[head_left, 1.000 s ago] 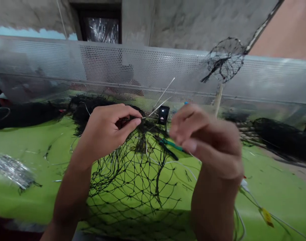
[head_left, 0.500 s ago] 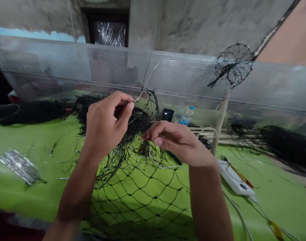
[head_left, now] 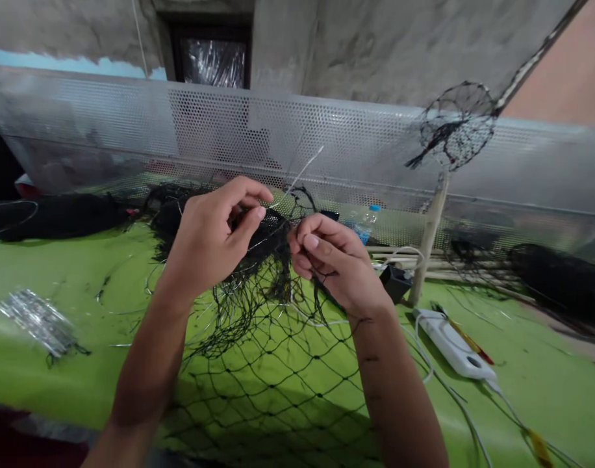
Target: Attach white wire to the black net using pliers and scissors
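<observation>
My left hand (head_left: 214,231) is closed in a pinch, with a thin silvery wire (head_left: 304,170) sticking out past its fingertips up and to the right. Beside it, my right hand (head_left: 336,260) has thumb and fingers pressed together on dark cord of the black netting (head_left: 273,370). The exact bit of cord between those fingers is mostly hidden. The netting hangs from around the hands and spreads its open mesh toward me, over a green table cover (head_left: 102,260). Some strands lie across my right wrist. Bunched dark mesh sits behind the left hand.
A bundle of silvery strips (head_left: 37,322) lies at left. To the right are a white power strip (head_left: 456,344), a wooden post (head_left: 430,240) with a round net (head_left: 458,127) above, and a black adapter (head_left: 395,283). A water bottle (head_left: 369,224) stands behind.
My right hand has risen and shifted slightly left, its fingers curled more tightly, lifting netting strands. My left hand has moved slightly right, and the wire's tip is lower.
</observation>
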A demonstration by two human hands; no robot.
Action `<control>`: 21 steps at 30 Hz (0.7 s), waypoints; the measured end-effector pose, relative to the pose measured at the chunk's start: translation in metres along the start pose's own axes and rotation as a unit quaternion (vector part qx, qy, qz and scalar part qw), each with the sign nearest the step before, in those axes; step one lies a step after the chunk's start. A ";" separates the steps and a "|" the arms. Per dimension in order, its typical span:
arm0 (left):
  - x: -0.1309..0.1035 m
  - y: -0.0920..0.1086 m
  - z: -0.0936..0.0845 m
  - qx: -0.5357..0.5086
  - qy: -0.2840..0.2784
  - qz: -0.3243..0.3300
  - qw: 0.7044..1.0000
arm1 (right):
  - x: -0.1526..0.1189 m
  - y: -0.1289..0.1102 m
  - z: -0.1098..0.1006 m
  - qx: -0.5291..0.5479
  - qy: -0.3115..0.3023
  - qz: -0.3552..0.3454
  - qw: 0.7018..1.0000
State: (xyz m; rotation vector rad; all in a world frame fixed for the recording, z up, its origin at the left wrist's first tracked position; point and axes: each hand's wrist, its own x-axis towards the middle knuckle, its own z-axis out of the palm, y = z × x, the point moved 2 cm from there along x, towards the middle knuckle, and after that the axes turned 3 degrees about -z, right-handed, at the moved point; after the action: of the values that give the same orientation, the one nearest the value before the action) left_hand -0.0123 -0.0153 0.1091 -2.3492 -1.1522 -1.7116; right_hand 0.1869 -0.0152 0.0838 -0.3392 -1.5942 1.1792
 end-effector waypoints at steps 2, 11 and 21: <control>-0.001 0.002 0.000 0.003 -0.020 0.013 1.000 | 0.000 -0.002 -0.001 -0.002 0.004 0.007 1.000; -0.006 0.016 0.000 0.057 -0.099 0.082 0.990 | 0.002 -0.003 -0.009 -0.022 0.014 0.047 0.999; -0.008 0.021 0.002 0.044 -0.147 0.094 0.984 | 0.000 -0.008 -0.007 -0.041 0.004 0.044 0.998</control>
State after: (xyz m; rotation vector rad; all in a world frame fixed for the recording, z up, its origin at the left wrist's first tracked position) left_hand 0.0007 -0.0342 0.1099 -2.6198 -0.9723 -1.2611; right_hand 0.1952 -0.0155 0.0896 -0.4710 -1.6374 1.1781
